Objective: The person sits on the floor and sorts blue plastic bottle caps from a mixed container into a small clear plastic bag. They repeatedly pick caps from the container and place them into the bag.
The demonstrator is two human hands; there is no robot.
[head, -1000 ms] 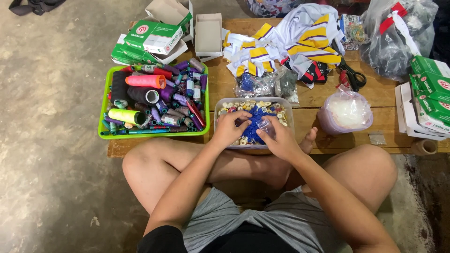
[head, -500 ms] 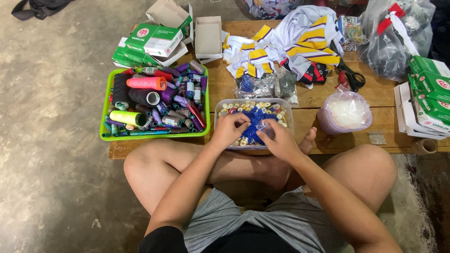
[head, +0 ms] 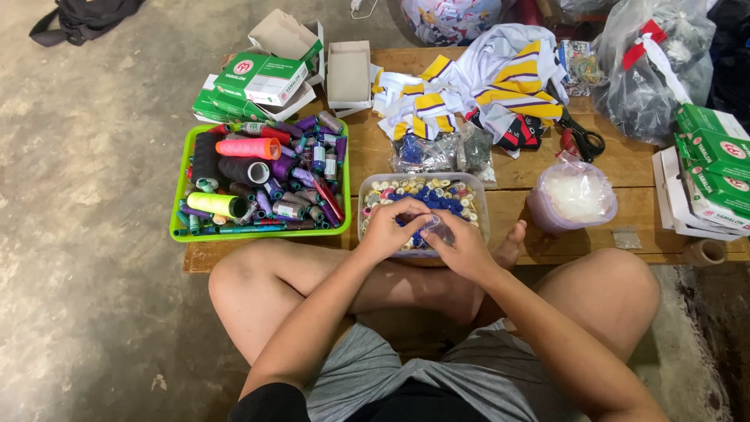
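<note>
Clear plastic tub [head: 478, 205] sat on wood bench [head: 625, 168], just in front of person's crossed legs, full of small bobbins: blue, yellow, white, pink. Both hands were over its near edge. Left hand [head: 391, 229] and right hand [head: 462, 246] pinched a small clear item [head: 439, 229] between fingertips; looked like a little bag or wrapper, cannot tell which. Both hands closed on it, neither free.

Handling, judged: item prob. v. light, thin, soft and slippery, would crumple if squeezed; best taken at edges w/ fingertips, as seen. Bobbins small, hard, light, would roll and scatter if tub tipped. Tub walls thin, likely flex; lift w/ two hands at rim.

Packages etc.:
- Green tray [head: 181, 205] left of tub, touching or nearly so; thread cones (orange, black, yellow-green) + many small spools.
- Green-and-white boxes [head: 258, 78] stacked behind tray, round red-and-white mark on lids; one open box [head: 349, 74] beside them, plain inside.
- More green boxes [head: 707, 152] at far right edge, same mark.
- Clear bags [head: 441, 150] of small parts behind tub.
- Tied bag [head: 574, 195] w/ white contents right of tub.
- White/yellow/purple cloth [head: 484, 86] at back; scissors [head: 582, 141] near it.
- Big clear bag [head: 648, 70] at far right, red-white tag.
</note>
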